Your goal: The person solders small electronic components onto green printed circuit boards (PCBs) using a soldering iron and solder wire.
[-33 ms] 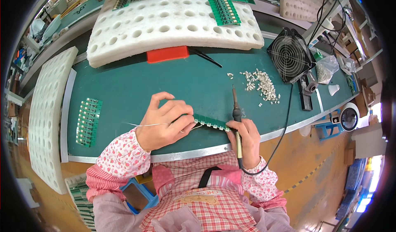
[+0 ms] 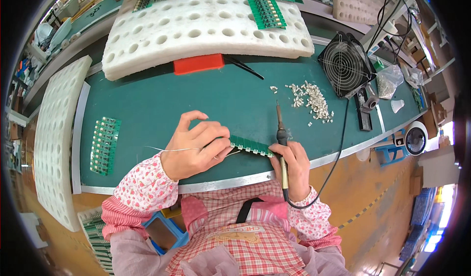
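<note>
A narrow green circuit board (image 2: 251,145) with a row of small metal parts along its near edge is held level between my two hands. My left hand (image 2: 198,141) is closed on its left end, the index finger raised. From the same hand a thin solder wire (image 2: 181,150) sticks out leftward. My right hand (image 2: 294,165) grips a soldering iron (image 2: 281,136), its tip pointing up and away from the board. Thumb and fingers of that hand also meet the board's right end. A pile of small silvery connectors (image 2: 314,102) lies beyond it on the green mat.
A white foam block (image 2: 179,38) with holes spans the back, bearing a board panel (image 2: 266,12). In front lie a red tray (image 2: 198,64) and black tweezers (image 2: 245,68). Another panel (image 2: 104,146) lies left. A fan (image 2: 346,65) and a bag of parts (image 2: 389,82) stand right.
</note>
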The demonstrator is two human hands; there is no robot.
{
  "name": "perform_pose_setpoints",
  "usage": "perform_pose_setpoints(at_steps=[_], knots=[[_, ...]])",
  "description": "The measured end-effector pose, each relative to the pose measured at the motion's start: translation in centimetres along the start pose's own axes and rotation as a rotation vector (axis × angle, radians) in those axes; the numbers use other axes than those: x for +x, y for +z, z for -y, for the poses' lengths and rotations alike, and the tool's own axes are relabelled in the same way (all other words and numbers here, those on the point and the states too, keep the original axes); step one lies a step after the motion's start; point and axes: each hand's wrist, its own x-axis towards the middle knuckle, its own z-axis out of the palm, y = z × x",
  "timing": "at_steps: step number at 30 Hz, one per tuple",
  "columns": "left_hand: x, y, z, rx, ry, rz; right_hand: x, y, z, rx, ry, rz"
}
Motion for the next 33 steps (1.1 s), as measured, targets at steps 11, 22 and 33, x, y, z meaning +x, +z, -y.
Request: perform_pose_setpoints(at_steps=[11,22,33], knots=[[-0.8,0.1,0.5,-0.075,0.053,0.04,-0.4,-4.2,0.8,0.136,-0.133,-0.06],[-0.8,0.1,0.7,-0.094,0.062,0.046,-1.0,-2.3,3.5,0.887,-0.033,-0.197],[-1.0,0.2,0.7,-0.106,0.064,0.043,-1.0,-1.8,2.7,0.945,-0.163,-0.241]])
